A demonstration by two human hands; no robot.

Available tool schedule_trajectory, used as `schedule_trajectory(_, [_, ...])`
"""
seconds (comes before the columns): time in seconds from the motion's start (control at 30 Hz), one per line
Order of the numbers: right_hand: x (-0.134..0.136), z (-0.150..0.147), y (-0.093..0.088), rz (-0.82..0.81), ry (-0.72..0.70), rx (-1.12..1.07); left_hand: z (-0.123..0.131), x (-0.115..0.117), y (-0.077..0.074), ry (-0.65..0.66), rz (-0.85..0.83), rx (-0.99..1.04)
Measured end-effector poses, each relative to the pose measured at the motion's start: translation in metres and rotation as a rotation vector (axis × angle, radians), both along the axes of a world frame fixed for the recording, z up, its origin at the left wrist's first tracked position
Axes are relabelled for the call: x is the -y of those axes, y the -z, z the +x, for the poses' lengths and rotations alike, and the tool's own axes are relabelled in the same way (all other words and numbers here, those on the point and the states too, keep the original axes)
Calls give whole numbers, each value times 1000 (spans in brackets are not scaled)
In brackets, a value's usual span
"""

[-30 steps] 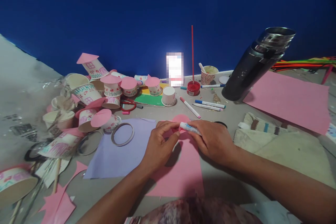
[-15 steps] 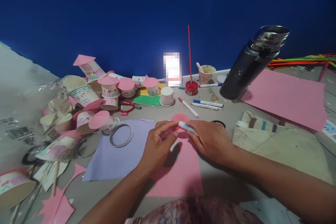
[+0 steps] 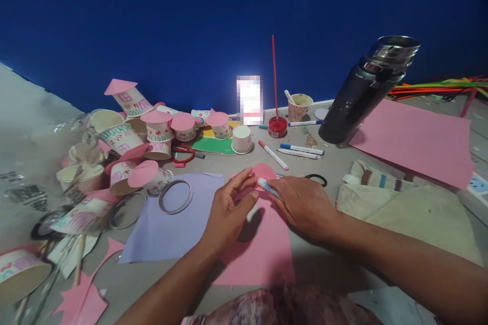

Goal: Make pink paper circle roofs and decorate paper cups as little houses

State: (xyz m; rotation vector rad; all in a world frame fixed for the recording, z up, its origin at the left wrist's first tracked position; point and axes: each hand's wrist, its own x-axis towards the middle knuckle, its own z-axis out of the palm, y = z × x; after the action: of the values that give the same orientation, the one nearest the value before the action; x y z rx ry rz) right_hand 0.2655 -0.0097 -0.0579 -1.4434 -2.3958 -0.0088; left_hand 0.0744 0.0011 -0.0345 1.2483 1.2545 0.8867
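My right hand (image 3: 309, 205) is closed around a white and blue glue stick (image 3: 270, 189), its white end pointing left over a pink paper circle (image 3: 264, 171). The fingers of my left hand (image 3: 231, 205) are spread at the circle's left edge, thumb apart from the fingertips. Part of the circle is hidden behind my hands. Beneath both hands lies a pink paper sheet (image 3: 259, 264) with a dark shadow on it. Black-handled scissors (image 3: 317, 180) rest just beyond my right hand.
Left: decorated paper cups with pink paper roofs (image 3: 155, 127), a lilac sheet (image 3: 152, 238) and a tape roll (image 3: 176, 197). Behind: a white cup (image 3: 242, 139), markers (image 3: 301, 150), a red pot (image 3: 277, 127) and a bright screen (image 3: 249, 99). Right: a dark flask (image 3: 354, 96) and a glove (image 3: 404, 208).
My left thumb and fingers have spread apart at the circle's edge. The glue stick has shifted slightly down, and more of the black scissor handle shows beside my right hand.
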Motion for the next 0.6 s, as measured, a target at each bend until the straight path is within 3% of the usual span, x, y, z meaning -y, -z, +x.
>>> schedule_trajectory(0.3, [1, -1, -1, -83, 46, -96, 2, 0, -1, 8, -19, 20])
schedule_trajectory(0.43, [-3, 4, 0, -174, 97, -336, 5, 0, 8, 13, 69, -118])
schedule_trajectory(0.6, [-8, 9, -3, -328, 139, -630, 7, -2, 20, -79, 258, -292])
